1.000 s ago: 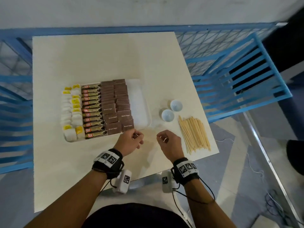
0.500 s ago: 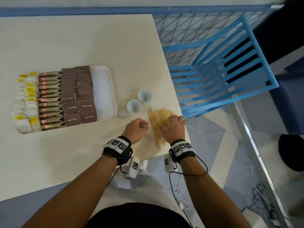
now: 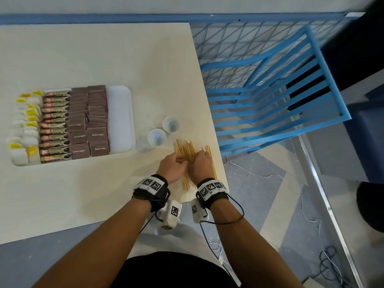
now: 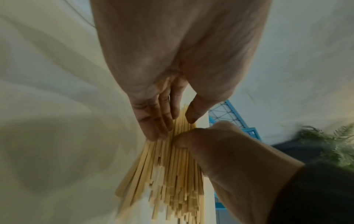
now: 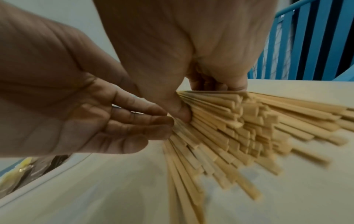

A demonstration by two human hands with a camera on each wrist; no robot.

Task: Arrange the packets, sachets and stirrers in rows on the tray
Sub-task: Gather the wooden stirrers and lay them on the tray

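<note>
Gathering stirrers near the desk edge: right hand pinches them, left hand relaxed; loose ones could slide off.

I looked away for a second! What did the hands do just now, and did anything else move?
Both hands moved right, from in front of the tray to the wooden stirrers. The right hand came down on the pile and grips it; the left hand followed, its straight fingers touching the left side. The stirrers are bunched closer. The packets, sachets and two small cups stayed put.
</note>
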